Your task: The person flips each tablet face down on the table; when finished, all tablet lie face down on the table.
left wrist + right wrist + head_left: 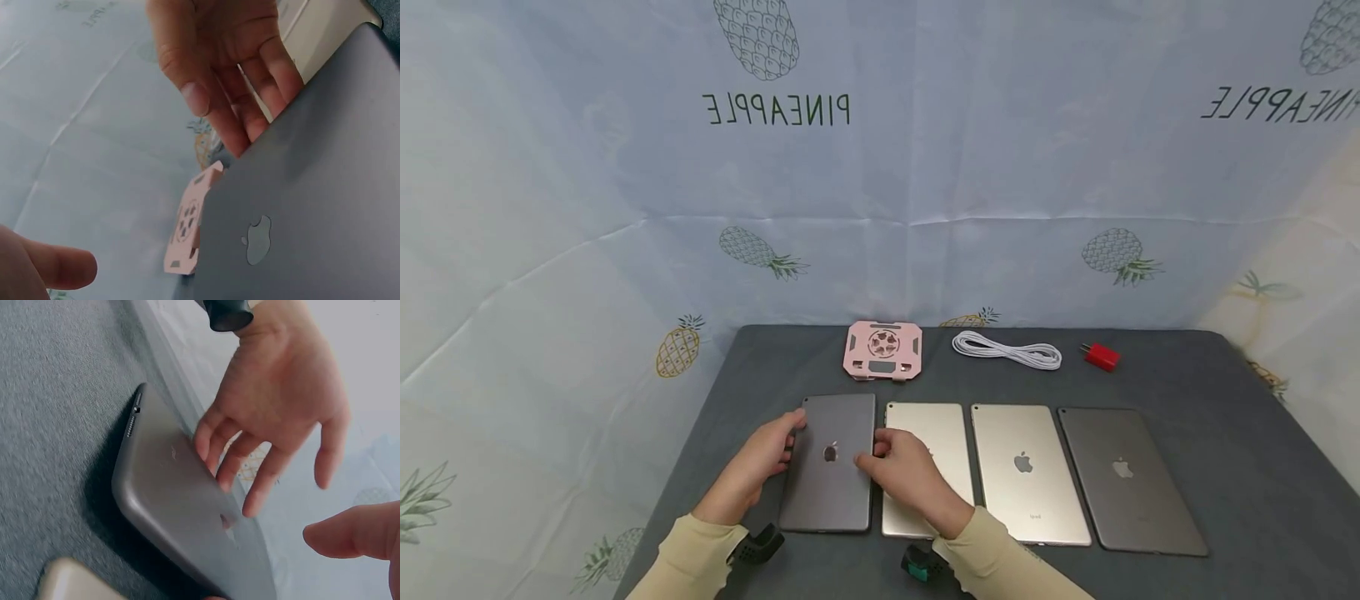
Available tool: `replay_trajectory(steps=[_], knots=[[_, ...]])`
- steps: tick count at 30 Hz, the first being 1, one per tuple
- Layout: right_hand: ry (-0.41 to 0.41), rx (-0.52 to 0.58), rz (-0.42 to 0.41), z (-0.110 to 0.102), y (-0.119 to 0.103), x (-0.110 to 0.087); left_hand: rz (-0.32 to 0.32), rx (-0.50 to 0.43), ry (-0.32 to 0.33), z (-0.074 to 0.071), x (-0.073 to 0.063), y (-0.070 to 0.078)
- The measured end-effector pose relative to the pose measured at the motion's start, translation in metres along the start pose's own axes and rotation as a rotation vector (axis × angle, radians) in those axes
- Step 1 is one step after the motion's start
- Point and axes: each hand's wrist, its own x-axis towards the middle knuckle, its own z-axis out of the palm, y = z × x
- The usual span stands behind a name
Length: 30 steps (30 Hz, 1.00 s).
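A dark grey tablet (827,492) lies back up at the left end of a row of tablets. My left hand (763,458) is at its left edge; in the right wrist view that hand's (281,394) fingertips touch the edge, with the thumb held away from the back. At the opposite edge is my right hand (910,471), its forearm passing over a gold tablet (943,429). The left wrist view shows the right hand's (231,56) fingers extended along the grey tablet's (312,187) edge, thumb lifted off. Whether the tablet is slightly raised I cannot tell.
Farther right lie another gold tablet (1030,492) and a second dark grey one (1131,492). Behind them are a pink stand with a round cutout (882,350), a coiled white cable (1007,350) and a red plug adapter (1102,357). A pineapple-print cloth (910,167) hangs behind the grey table.
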Motion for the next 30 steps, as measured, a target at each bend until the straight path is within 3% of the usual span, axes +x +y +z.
replay_trajectory(steps=[9, 23, 27, 30], knots=[[-0.043, 0.046, -0.049, 0.007, -0.004, -0.007, 0.006, 0.009, -0.020, 0.001, 0.005, -0.002], [-0.065, -0.092, -0.062, 0.012, -0.013, -0.014, 0.016, 0.090, -0.041, 0.001, 0.006, -0.006], [-0.070, -0.163, -0.120, 0.007, -0.011, -0.019, 0.070, 0.160, -0.004, 0.000, 0.004, -0.008], [-0.051, -0.263, -0.205, -0.004, -0.003, -0.023, 0.177, 0.242, 0.095, -0.003, 0.002, -0.015]])
